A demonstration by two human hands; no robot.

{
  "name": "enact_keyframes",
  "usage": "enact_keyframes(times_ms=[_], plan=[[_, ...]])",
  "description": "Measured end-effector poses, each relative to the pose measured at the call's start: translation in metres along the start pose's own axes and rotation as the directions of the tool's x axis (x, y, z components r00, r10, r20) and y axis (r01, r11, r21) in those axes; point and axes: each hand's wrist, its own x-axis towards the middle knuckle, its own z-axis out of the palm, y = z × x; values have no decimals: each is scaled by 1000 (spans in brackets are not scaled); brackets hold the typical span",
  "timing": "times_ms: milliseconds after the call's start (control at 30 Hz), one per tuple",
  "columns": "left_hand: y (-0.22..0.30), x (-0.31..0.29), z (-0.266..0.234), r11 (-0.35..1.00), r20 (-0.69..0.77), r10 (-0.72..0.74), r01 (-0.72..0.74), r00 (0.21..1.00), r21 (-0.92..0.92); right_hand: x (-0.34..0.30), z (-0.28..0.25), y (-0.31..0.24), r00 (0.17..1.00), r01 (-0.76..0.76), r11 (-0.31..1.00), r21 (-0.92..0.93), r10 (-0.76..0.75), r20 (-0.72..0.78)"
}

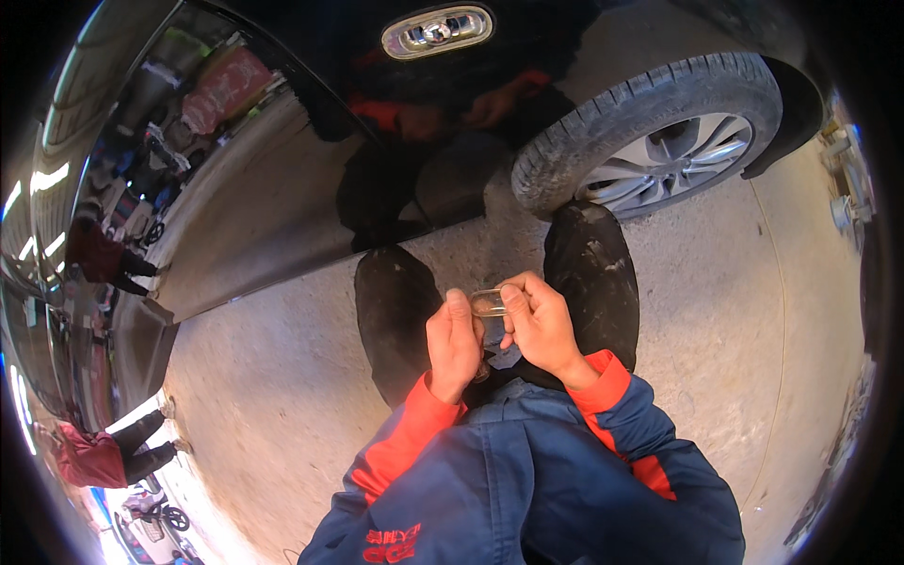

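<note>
My left hand (454, 341) and my right hand (541, 325) meet between my knees, both with closed fingers. Between them they grip a small, clear oval light cover (487, 303); my left thumb presses one end and my right thumb the other. Beneath my left hand, near its wrist, a small shiny piece (483, 369) shows in part, too hidden to name. Ahead of me, an oval side marker light (438, 33) with a pale rim and silvery inside sits on the black car body (311, 42).
A front wheel (659, 155) with a dusty tire stands close to my right knee (591, 273). Along the left runs the car's glossy black door (254, 188), reflecting the floor. A person in a red top (89, 457) stands at the far left, near a scooter-like vehicle (151, 527).
</note>
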Motion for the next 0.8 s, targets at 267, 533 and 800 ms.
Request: enact_keyframes(times_ms=[267,533,800], plan=[[16,-8,7,985,28,-87,90,996,-146,0,4,-2,999,-3,1000,-3,3,-43],[20,3,-2,988,154,-146,151,977,-23,0,-4,-9,994,105,971,-216,-99,38],[30,-3,8,844,203,-296,355,933,-401,-6,5,4,993,109,984,-141,-115,-31]])
